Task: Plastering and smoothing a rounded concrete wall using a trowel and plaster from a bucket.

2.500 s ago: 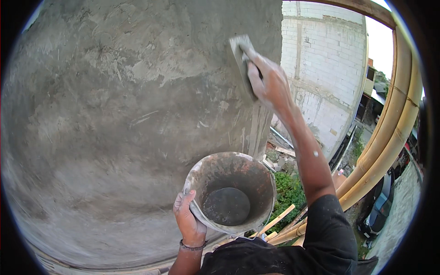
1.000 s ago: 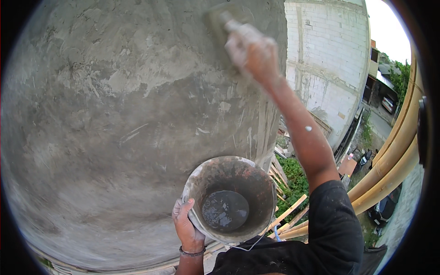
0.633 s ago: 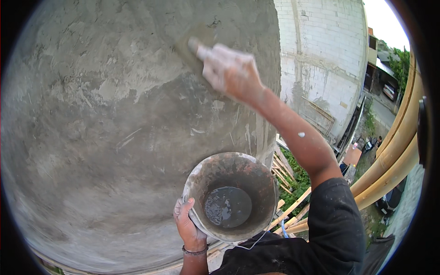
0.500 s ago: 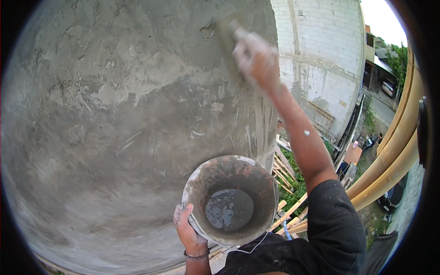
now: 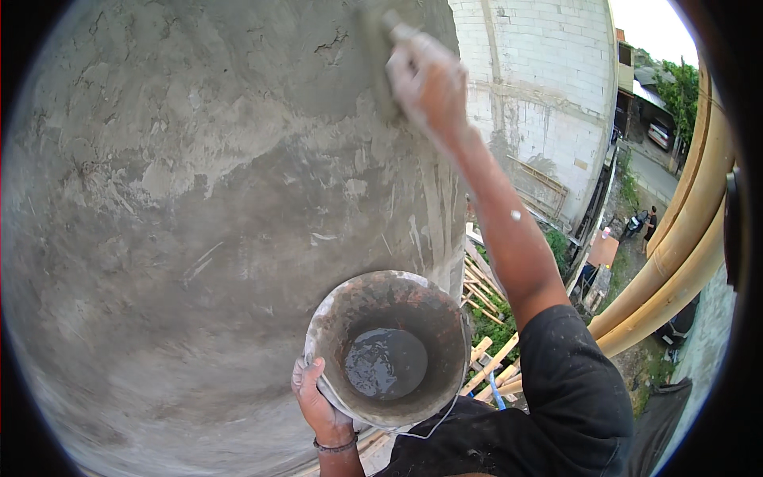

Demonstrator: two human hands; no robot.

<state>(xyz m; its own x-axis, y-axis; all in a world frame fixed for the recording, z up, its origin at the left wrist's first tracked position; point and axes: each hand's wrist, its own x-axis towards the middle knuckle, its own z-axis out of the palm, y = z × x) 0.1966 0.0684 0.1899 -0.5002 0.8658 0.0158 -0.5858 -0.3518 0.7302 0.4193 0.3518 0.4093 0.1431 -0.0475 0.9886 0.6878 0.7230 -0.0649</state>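
My left hand point(image 5: 320, 408) is closed on the left rim of a mortar-crusted bucket point(image 5: 326, 330). Its thumb lies over the edge, and a dark bracelet circles the wrist. A shallow pool of wet grey slurry point(image 5: 387, 363) sits in the bottom, and a wire handle point(image 5: 439, 424) hangs at the near side. Up high, my right hand point(image 5: 431, 83) grips a plastering float point(image 5: 373, 67), a long flat tool smeared by motion. Its face is against the rough grey plastered wall point(image 5: 238, 199), near the right edge. Pale mortar coats the fingers.
Thick bamboo poles point(image 5: 679, 246) curve past on my right. Beyond the plastered edge stands a white block wall point(image 5: 548, 75). Far below lie loose timber pieces point(image 5: 482, 282) among green plants, a parked motorbike point(image 5: 634, 224) and a standing person point(image 5: 651, 226). A car point(image 5: 660, 134) is farther off.
My right hand and the float have shifted slightly up and left in view. The whole scene has also drifted a little left. The bucket stays in my left hand.
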